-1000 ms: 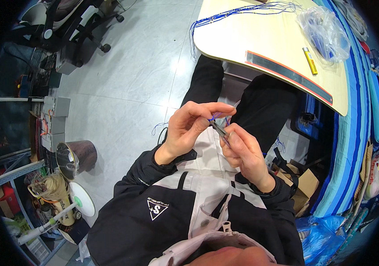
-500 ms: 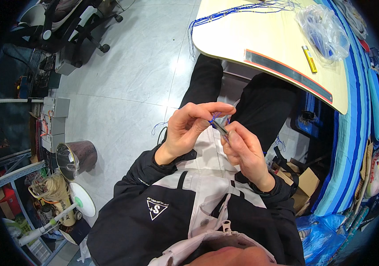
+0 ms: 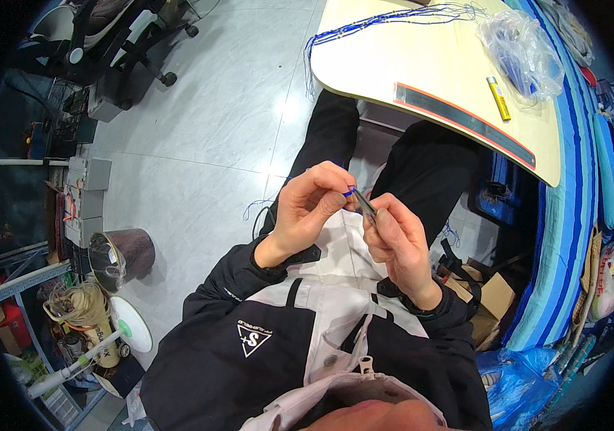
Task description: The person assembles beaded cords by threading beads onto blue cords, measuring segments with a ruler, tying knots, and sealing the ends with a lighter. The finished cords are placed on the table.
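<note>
Over my lap, my left hand (image 3: pixel 309 204) pinches a blue cord (image 3: pixel 350 192) between thumb and fingertips. My right hand (image 3: pixel 399 241) is closed round a small grey metal tool (image 3: pixel 365 206) with slim, tapered blades that looks like thread snips; my fingers hide its rear end. The tool's tip points up and left and meets the cord close to my left fingertips. Whether the cord lies between the blades is too small to tell.
On the pale table (image 3: pixel 371 68) ahead lie a bundle of blue beaded cords (image 3: pixel 386 20), a clear plastic bag (image 3: pixel 521 54), a yellow tube (image 3: pixel 499 98) and a dark ruler with red edges (image 3: pixel 465 123). A waste bin (image 3: pixel 124 258) and a fan (image 3: pixel 131 325) stand at left.
My left fingers have curled in from a more stretched pose and now pinch the cord. The metal tool has shifted slightly right and down, with its tip still at the cord.
</note>
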